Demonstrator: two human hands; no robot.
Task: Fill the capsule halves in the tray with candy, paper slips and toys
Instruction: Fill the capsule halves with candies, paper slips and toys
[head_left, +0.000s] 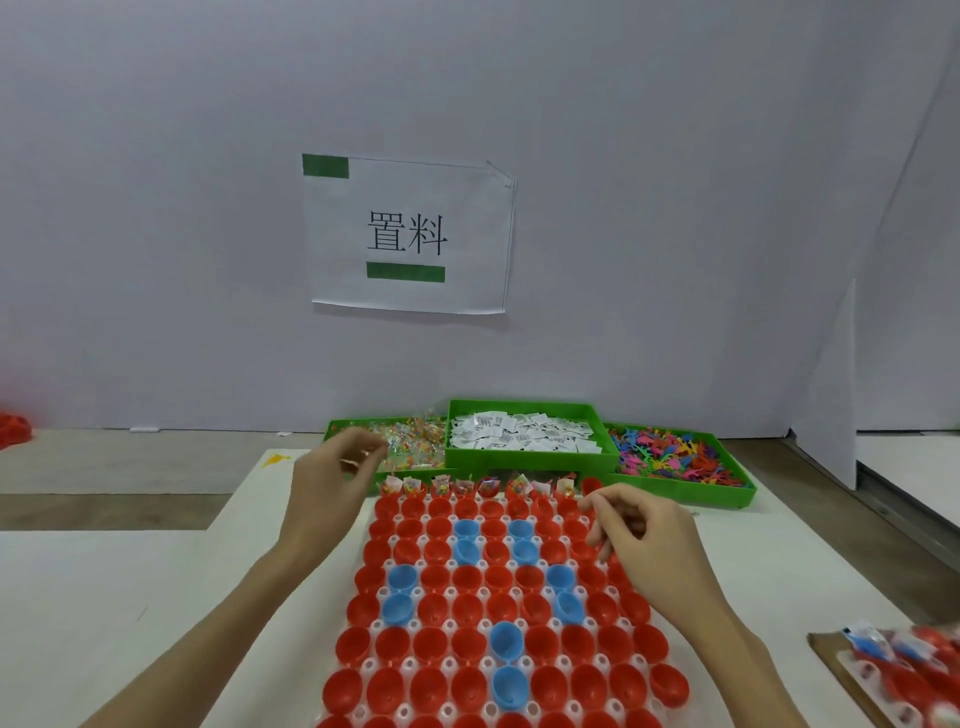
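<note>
Red and blue capsule halves (470, 613) sit open-side up in the white tray (483, 660) on the bench, ready for dropping things in; only the far row looks filled. Candy (415, 441), paper slips (524, 434) and toys (670, 460) wait in green bins beyond. Left hand (327, 493) hovers by the candy, right hand (644, 545) over the tray; with both grips curled and blurred, I cannot tell what either holds.

Showing bright, even, soft light from above, with only faint shadows under the hands. Giving no strong glare. Bending straight lines near the edges from the wide-angle lens. Blurring slightly at the left hand (332, 483) and the lower right corner.
</note>
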